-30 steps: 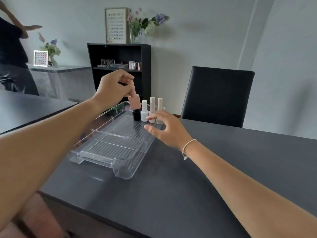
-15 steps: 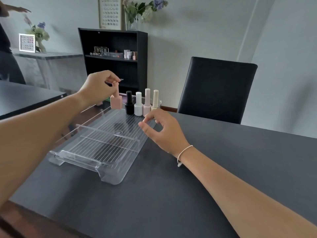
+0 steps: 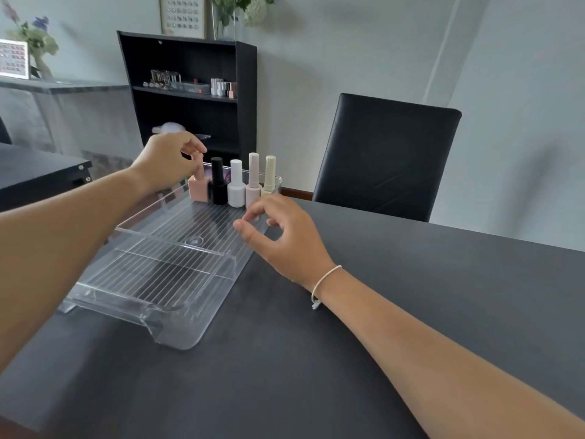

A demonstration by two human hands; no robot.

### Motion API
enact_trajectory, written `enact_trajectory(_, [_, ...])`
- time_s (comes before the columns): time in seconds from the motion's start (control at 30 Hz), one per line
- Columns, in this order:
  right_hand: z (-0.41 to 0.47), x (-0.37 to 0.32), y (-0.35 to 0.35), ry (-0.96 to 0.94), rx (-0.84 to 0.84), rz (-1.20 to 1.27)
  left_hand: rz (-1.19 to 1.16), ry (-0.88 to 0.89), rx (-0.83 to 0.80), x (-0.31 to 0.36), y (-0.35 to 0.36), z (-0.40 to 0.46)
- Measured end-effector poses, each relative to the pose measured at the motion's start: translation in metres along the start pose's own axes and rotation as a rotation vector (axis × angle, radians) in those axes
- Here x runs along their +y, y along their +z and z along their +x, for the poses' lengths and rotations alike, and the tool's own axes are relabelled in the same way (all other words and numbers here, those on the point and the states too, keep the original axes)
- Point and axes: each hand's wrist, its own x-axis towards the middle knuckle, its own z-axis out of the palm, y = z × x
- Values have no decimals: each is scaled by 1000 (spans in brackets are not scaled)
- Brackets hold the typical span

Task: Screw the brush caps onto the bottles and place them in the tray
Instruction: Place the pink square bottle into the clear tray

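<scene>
Left hand [image 3: 167,161] is pinching the cap of the pink bottle [image 3: 199,186], which stands at the far end of the clear tray [image 3: 177,324], right at the left of a row: black bottle [image 3: 218,182], white bottle [image 3: 236,185], pale pink bottle [image 3: 253,182], cream bottle [image 3: 269,175], all upright and capped. Right hand [image 3: 285,239] hovers over the tray's right edge, fingers loosely curled, holding nothing. A divider [image 3: 171,240] crosses the tray mid-way. Dark counter [image 3: 348,359], a black chair [image 3: 386,156] behind it, and a black shelf [image 3: 190,99] with small bottles further back.
</scene>
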Motion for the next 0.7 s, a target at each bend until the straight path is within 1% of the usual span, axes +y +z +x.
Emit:
enact_trajectory(0.17, [0,-1,0,7,0,2,-27,-31,13,-1,3,2])
enact_trajectory(0.6, [-1,-1,0,26,-12,-7,-82,-81,-21,0,5,-1])
enact_trajectory(0.7, [-3,0,-1,17,-18,-17,-108,-83,7,3,4,-5])
